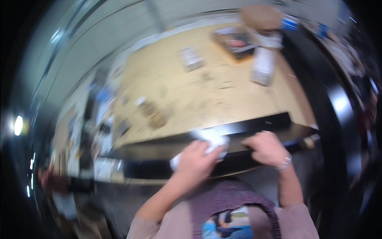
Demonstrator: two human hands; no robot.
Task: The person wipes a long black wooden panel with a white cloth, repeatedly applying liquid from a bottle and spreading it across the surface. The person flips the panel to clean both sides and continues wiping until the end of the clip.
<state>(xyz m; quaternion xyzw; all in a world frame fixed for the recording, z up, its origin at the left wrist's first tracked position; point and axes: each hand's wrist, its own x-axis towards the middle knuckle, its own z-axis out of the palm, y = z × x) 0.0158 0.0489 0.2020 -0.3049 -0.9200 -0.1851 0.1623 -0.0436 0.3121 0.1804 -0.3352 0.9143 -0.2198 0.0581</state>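
A long, glossy black panel with a raised far side lies across the near edge of the worktable. My left hand is closed round a crumpled white cloth and presses it onto the panel, left of its middle. Farther right, my right hand rests at the near side of the same panel, its fingers curled and the index finger pointing left. Whatever those fingers grip, if anything, is hidden. Motion blurs the whole picture.
On the tan tabletop stand a yellowish jar and a white box. Toward the back right are a tray of tools, a white packet and a brown bag. Mixed items crowd the left edge.
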